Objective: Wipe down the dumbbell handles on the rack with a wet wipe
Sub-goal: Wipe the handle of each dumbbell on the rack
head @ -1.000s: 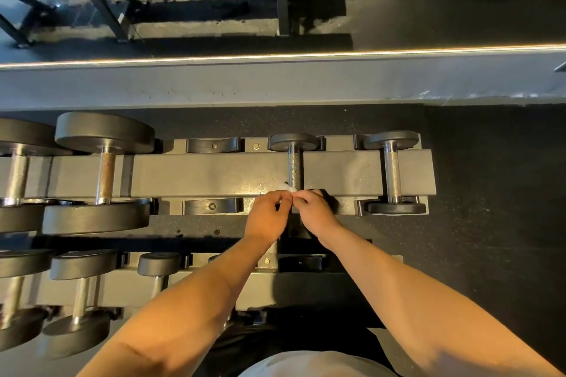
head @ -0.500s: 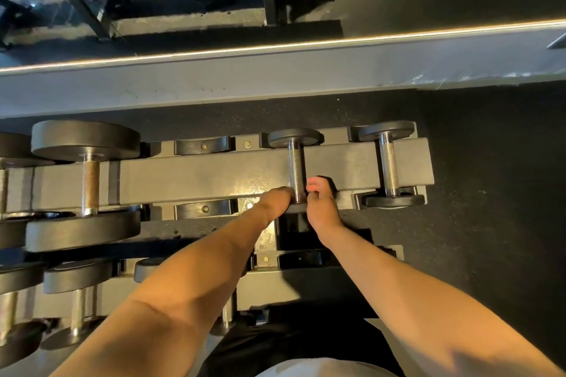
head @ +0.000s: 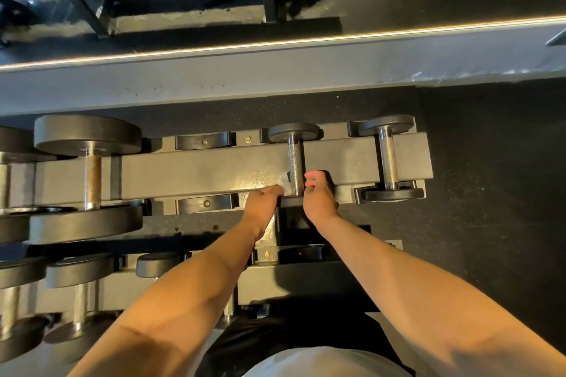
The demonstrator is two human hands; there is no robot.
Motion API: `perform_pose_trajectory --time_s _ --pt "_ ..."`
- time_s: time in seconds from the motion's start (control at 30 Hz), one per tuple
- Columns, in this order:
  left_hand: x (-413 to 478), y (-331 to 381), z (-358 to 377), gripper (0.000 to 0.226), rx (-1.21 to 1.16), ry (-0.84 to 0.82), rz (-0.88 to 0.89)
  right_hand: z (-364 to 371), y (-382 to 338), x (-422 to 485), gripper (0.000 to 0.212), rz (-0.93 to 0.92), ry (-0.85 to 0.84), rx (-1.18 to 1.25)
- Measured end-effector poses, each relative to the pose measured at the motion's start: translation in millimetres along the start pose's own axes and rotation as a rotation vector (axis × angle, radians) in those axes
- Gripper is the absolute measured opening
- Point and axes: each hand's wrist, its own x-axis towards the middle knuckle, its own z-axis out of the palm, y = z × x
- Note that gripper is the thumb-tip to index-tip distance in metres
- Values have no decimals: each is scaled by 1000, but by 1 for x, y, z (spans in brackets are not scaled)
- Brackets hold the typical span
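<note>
Dark rubber floor ran under a grey two-tier rack, with a pale ledge beyond it. On the upper tier a small dumbbell lay across the rail. Its knurled handle was the thing that mattered, because its long axis ran straight away from the person, from near head to far head. Left of the handle's near end, the left hand pinched a crumpled white wipe, which touched or very nearly touched the steel. Right of the handle, the right hand sat with its fingers curled just beside the bar; whether they touched it or gripped anything could not be told. Both hands were about equally near, but only the left carried the wipe. Most of the handle lay bare beyond the wipe, toward the far head. The stroke therefore probably needed to wrap the wipe round the bar and run along that axis, away from the body. Further right of the handle, another dumbbell lay in its cradle.
</note>
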Motion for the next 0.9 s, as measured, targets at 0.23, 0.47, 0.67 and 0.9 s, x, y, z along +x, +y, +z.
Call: perform_pose_trajectory --time_s 0.23,0.47,0.67,0.9 --pt "18 14 -3 18 54 30 56 12 -16 2 56 -135 -59 -218" --pt "37 44 10 36 -35 7 91 24 -26 14 60 -112 50 -319" --pt "57 60 19 26 -14 -32 19 29 -22 15 68 -103 60 -237" --pt "79 63 23 26 -187 -88 -94 22 -17 15 56 -125 101 -187"
